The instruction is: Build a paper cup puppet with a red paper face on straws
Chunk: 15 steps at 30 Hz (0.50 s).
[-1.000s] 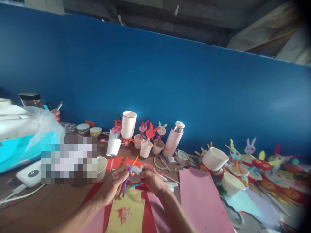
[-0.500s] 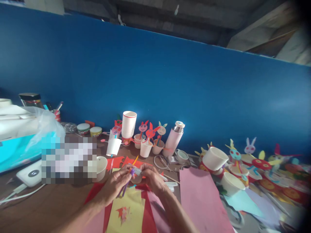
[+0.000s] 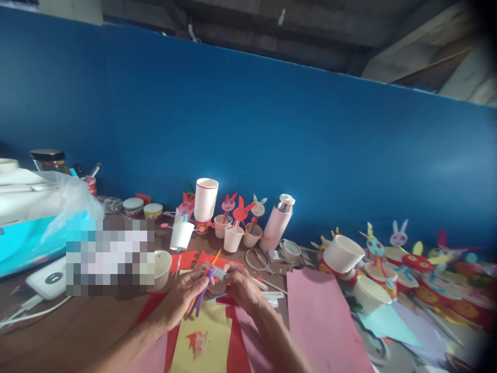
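My left hand (image 3: 186, 292) is closed on an orange straw (image 3: 218, 253) with a purple strip (image 3: 201, 302) around or beside it; the strip's ends hang below the fingers. Close beside it, my right hand (image 3: 243, 282) pinches a translucent, whitish piece that looks like clear tape (image 3: 218, 273), touching the top of the purple strip. Part of this piece is hidden by the fingers. Beneath both hands lie a yellow paper sheet (image 3: 205, 324) with small red scraps (image 3: 198, 343), and red paper (image 3: 236, 336).
Paper cups with rabbit faces, such as a white cup (image 3: 233, 239), stand at the back beside a cup stack (image 3: 206, 199) and a pink thermos (image 3: 276, 225). Pink paper (image 3: 324, 316) lies right, near more cups (image 3: 370, 295). A power bank (image 3: 48, 278) and blue box (image 3: 23, 248) are left.
The whitish piece has turned slightly between the fingers, and the purple strip's ends show more below my left hand. Both hands stay nearly in place.
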Motion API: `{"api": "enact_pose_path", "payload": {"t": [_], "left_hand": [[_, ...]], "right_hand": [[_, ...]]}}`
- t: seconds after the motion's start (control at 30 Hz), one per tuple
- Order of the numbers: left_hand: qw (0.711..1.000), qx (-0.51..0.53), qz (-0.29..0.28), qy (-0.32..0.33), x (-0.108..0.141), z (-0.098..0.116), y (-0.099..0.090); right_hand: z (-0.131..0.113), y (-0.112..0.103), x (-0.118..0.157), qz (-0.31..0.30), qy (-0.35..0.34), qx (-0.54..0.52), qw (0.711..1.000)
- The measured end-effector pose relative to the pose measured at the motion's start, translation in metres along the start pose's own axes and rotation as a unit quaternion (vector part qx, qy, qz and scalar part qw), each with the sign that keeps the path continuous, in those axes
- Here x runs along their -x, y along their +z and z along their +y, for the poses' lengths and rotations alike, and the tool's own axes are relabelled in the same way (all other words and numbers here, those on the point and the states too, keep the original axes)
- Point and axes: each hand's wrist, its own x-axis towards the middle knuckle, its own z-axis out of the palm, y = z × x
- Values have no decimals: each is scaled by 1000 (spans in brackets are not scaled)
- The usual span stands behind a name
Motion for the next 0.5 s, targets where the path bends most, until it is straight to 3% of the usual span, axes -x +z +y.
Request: {"api": "enact_pose_path", "payload": {"t": [0.23,0.5], "left_hand": [[1000,19,13,-19,-1,-5,-1],[996,78,24,-24,-4,-11,-3]], "right_hand": [[4,-2,-1,8,-6,-7,1000],[1,-8,0,-24,18,-11,999]]}}
